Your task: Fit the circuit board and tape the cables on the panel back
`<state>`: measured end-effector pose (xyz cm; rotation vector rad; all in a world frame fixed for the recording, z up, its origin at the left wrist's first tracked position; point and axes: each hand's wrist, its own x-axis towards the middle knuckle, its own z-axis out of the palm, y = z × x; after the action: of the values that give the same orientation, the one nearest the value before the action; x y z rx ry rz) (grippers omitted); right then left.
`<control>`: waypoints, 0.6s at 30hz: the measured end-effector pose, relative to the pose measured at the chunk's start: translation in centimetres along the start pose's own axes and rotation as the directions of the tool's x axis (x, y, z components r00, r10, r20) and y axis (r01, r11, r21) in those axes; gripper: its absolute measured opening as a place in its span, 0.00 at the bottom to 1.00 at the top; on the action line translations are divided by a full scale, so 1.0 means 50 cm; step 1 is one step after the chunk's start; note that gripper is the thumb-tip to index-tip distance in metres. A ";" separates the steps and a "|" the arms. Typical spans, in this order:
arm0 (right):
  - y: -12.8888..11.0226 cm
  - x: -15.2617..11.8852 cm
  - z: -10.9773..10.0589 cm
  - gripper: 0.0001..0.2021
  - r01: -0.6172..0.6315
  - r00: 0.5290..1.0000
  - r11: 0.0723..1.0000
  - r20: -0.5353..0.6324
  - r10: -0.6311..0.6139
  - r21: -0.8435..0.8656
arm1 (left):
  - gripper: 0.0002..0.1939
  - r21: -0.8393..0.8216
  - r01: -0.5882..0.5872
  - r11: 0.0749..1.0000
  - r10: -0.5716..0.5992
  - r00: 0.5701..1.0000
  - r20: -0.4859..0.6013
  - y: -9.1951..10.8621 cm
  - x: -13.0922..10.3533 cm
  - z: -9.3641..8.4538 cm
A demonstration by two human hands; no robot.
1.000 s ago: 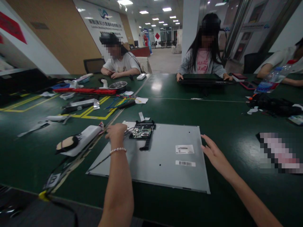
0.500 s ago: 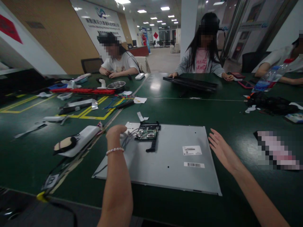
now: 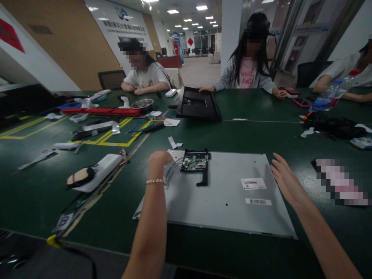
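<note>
A flat grey LCD panel lies back side up on the green table. Near its far edge sits a green circuit board in a black bracket, with grey cables running toward the left. My left hand, above a beaded bracelet, is bent closed at the panel's left side; its fingertips are mostly hidden. At the right edge, my right hand is open with fingers stretched along the panel's far right corner. Whether those fingertips touch it is hard to tell.
Across the table, a person holds a black monitor housing. On the left lie a white device with a strap, wires and a metal bowl. A blurred flat object and a water bottle are at right.
The LCD panel has slid to the right across the table, and both my hands have moved right with it. Opposite, the person has swung the black housing leftward and tilted it up.
</note>
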<state>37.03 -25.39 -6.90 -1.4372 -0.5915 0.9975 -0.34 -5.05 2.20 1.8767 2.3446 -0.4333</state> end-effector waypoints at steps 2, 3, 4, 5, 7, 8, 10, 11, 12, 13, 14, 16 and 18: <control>0.004 0.008 -0.005 0.36 0.014 0.999 0.997 -0.044 -0.018 -0.076 | 0.14 0.054 -0.001 0.999 -0.007 0.989 0.145 0.017 -0.011 -0.008; 0.006 0.012 -0.008 0.36 0.023 0.998 0.993 -0.060 -0.030 -0.116 | 0.14 0.063 -0.017 0.998 0.004 0.980 0.201 0.024 -0.017 -0.012; 0.007 0.016 -0.010 0.36 0.032 0.996 0.987 -0.072 -0.043 -0.155 | 0.12 0.054 -0.040 0.998 0.027 0.973 0.228 0.030 -0.022 -0.015; 0.009 0.019 -0.013 0.37 0.040 0.995 0.981 -0.083 -0.057 -0.191 | 0.11 0.041 -0.059 0.997 0.047 0.966 0.254 0.035 -0.027 -0.018; 0.012 0.026 -0.020 0.37 0.049 0.992 0.964 -0.103 -0.078 -0.260 | 0.10 0.025 -0.088 0.996 0.076 0.948 0.308 0.042 -0.035 -0.023; 0.014 0.030 -0.023 0.37 0.052 0.990 0.953 -0.111 -0.089 -0.297 | 0.09 0.020 -0.100 0.995 0.088 0.939 0.333 0.046 -0.038 -0.024; 0.017 0.038 -0.031 0.37 0.063 0.985 0.926 -0.125 -0.117 -0.372 | 0.09 0.016 -0.112 0.994 0.097 0.921 0.377 0.052 -0.042 -0.025; 0.019 0.042 -0.035 0.36 0.069 0.982 0.910 -0.130 -0.134 -0.410 | 0.09 0.013 -0.117 0.993 0.103 0.914 0.392 0.055 -0.043 -0.024; 0.022 0.047 -0.039 0.36 0.079 0.980 0.890 -0.130 -0.152 -0.448 | 0.09 0.010 -0.123 0.992 0.109 0.911 0.397 0.058 -0.042 -0.023; 0.025 0.052 -0.043 0.36 0.093 0.976 0.869 -0.129 -0.176 -0.486 | 0.10 0.005 -0.133 0.991 0.120 0.910 0.397 0.061 -0.040 -0.022; 0.028 0.058 -0.048 0.36 0.112 0.971 0.846 -0.125 -0.205 -0.521 | 0.11 0.004 -0.144 0.990 0.131 0.908 0.398 0.063 -0.038 -0.021; 0.036 0.067 -0.057 0.36 0.156 0.957 0.790 -0.106 -0.268 -0.594 | 0.13 0.008 -0.170 0.985 0.153 0.902 0.403 0.069 -0.034 -0.018; 0.045 0.074 -0.067 0.35 0.189 0.943 0.722 -0.083 -0.323 -0.666 | 0.15 0.016 -0.193 0.981 0.170 0.897 0.409 0.074 -0.034 -0.017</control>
<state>41.25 -24.36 -10.24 -1.9693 -1.0314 0.4135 3.74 -5.67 2.88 1.7952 1.8879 -0.7888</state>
